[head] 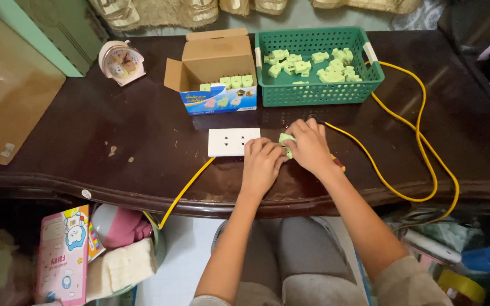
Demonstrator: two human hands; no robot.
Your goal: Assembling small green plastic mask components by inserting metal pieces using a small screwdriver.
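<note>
Both my hands meet on a dark wooden table (143, 130), closed around a small light-green plastic piece (285, 139). My left hand (262, 161) pinches its lower side. My right hand (308, 146) covers it from the right and also grips a tool with a red-and-yellow handle (338, 164). A white socket plate (233, 141) lies just left of my left hand, on a yellow cable (185, 190). Behind, a green plastic basket (316, 93) holds several more green pieces.
An open cardboard box (216, 71) with green pieces stands left of the basket. A pink alarm clock (121, 61) sits at the back left. The yellow cable (421, 141) loops over the right side. Toys and a pink box (63, 255) lie below the front edge.
</note>
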